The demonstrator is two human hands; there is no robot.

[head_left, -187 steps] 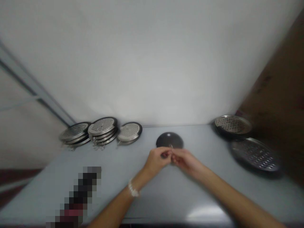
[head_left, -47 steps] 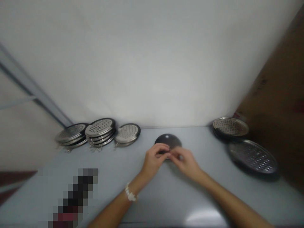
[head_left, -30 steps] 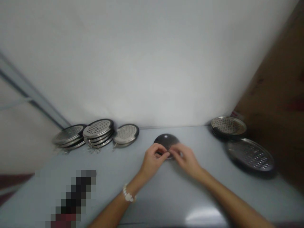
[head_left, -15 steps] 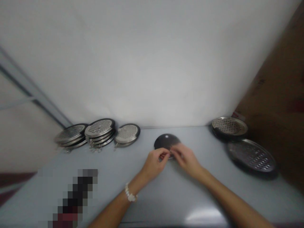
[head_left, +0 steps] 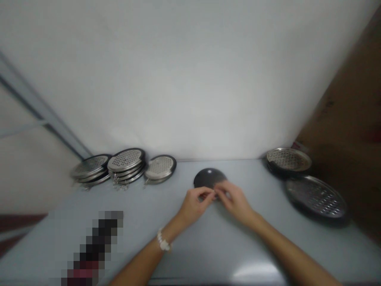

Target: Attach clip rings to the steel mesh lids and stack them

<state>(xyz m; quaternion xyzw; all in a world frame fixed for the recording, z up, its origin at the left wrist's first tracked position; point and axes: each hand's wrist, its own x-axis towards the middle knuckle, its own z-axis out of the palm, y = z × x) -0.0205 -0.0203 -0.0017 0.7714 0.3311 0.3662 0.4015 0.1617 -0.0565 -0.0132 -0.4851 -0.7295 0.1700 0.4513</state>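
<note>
A dark round metal disc [head_left: 208,177] lies on the pale grey table [head_left: 190,242] near the back wall. My left hand [head_left: 195,204] and my right hand [head_left: 235,201] meet fingertip to fingertip at the disc's near edge. Both hands are pinched closed on something small at that edge; I cannot make out what it is. A pale beaded bracelet [head_left: 163,241] circles my left wrist. The disc's near part is hidden behind my fingers.
Three stacks of perforated round metal discs [head_left: 126,163] stand at the back left. Another perforated disc [head_left: 288,159] and a larger perforated tray [head_left: 317,196] lie at the right beside a brown panel. A pixelated dark object [head_left: 92,250] lies at the front left.
Both hands have stayed pinched together at the disc's near edge, with only small finger shifts. The view has wobbled slightly.
</note>
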